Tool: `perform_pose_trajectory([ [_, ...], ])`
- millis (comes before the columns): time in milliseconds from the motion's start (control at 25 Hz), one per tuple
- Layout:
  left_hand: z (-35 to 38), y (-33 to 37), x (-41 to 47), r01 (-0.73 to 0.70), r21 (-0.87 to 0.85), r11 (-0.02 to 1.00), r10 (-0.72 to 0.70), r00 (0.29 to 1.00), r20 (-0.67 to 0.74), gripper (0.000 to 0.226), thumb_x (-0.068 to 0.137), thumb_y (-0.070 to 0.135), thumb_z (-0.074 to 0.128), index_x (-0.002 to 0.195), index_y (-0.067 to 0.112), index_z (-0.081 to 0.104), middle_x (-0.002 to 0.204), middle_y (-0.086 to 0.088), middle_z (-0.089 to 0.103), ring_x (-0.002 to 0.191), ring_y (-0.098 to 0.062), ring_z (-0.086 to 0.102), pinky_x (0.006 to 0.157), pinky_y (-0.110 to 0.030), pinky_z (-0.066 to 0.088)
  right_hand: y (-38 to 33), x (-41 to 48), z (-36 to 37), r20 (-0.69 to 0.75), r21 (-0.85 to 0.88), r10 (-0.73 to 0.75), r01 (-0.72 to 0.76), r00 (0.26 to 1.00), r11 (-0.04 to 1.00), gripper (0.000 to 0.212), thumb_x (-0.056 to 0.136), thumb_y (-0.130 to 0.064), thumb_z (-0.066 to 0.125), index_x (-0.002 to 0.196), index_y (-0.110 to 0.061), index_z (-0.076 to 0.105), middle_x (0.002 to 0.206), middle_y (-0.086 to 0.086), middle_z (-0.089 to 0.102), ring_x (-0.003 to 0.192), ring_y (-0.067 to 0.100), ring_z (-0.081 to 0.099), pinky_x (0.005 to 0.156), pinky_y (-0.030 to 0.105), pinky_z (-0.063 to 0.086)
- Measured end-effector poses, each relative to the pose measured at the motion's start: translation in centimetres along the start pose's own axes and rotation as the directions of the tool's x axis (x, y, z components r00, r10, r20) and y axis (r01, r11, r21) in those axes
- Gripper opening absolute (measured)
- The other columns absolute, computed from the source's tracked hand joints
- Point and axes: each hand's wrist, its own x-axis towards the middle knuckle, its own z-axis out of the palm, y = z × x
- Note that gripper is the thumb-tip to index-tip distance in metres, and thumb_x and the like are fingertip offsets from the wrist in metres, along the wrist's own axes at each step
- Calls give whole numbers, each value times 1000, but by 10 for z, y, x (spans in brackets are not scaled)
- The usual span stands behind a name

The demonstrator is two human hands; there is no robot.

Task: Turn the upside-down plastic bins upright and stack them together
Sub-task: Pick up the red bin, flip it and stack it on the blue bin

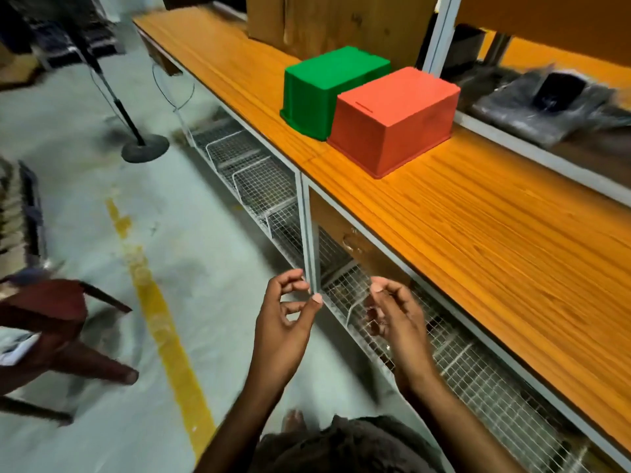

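Two plastic bins rest upside down, side by side and touching, on the orange wooden bench. The green bin is the farther one, and the red bin is nearer. My left hand and my right hand hang in front of the bench, low and well short of the bins. Both hands hold nothing, with fingers loosely curled and apart.
Wire mesh baskets fill the shelf under the bench. A metal upright and a wooden board stand behind the bins. A grey bag lies at the right. On the floor are a round-based stand, a yellow line and a dark red chair.
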Motion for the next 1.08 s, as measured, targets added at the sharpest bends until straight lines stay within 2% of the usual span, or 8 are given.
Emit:
perform_pose_trajectory([
  [200,-23,16,106,19,-59,998,-14,995,97,34,93,19,72,123,32,60,114,9,66,90,-9,70,82,-28,55,-22,64,57,-63,-5,-80,80,995,997,33,86,-56,65,113,-37,68,108,-9,73,93,7,68,74,25,52],
  [360,-6,12,188,66,-84,994,-46,974,221,36,93,18,72,124,31,60,118,4,67,93,-7,71,78,-23,54,-23,126,74,-150,-53,-136,130,979,990,25,92,-50,64,115,-39,66,105,-20,70,88,-4,66,70,17,54],
  [520,9,19,285,42,-80,996,-14,948,318,35,93,15,71,125,28,61,118,3,69,96,-3,70,80,-21,54,-36,219,79,-278,-10,-150,153,949,988,23,97,-33,66,120,-29,66,106,-6,69,97,11,73,78,31,61],
  [640,22,28,353,-3,-41,999,17,939,343,35,93,11,71,122,28,61,116,5,70,96,2,69,82,-17,53,-45,284,83,-386,25,-118,139,915,990,23,98,-30,68,121,-28,62,114,9,69,93,30,76,66,33,60],
  [760,45,17,415,-8,12,1000,3,930,369,38,93,11,71,124,29,59,121,5,68,96,2,68,84,-18,52,-36,333,82,-505,-90,-125,93,854,992,35,87,-48,71,119,-43,58,118,-3,66,98,31,70,78,50,60],
  [840,60,8,449,-2,38,999,-13,921,389,42,93,12,71,129,30,57,128,4,65,96,1,67,83,-20,53,-27,351,84,-563,-123,-109,47,819,991,42,85,-42,74,123,-40,55,114,-12,63,99,23,66,90,55,57],
  [1000,89,-6,503,-33,149,988,-42,881,471,63,92,12,72,149,23,47,145,1,53,96,20,59,76,-1,43,-15,376,94,-656,-180,-94,-34,749,983,57,80,-26,78,129,-41,53,117,-2,61,103,18,62,96,51,55],
  [1080,97,-8,520,-99,192,976,-14,858,514,76,92,14,72,157,25,34,153,5,42,99,21,58,74,5,39,-19,383,99,-712,-197,-105,-54,694,979,60,82,-19,78,133,-39,52,123,-2,61,104,15,64,94,41,56],
])
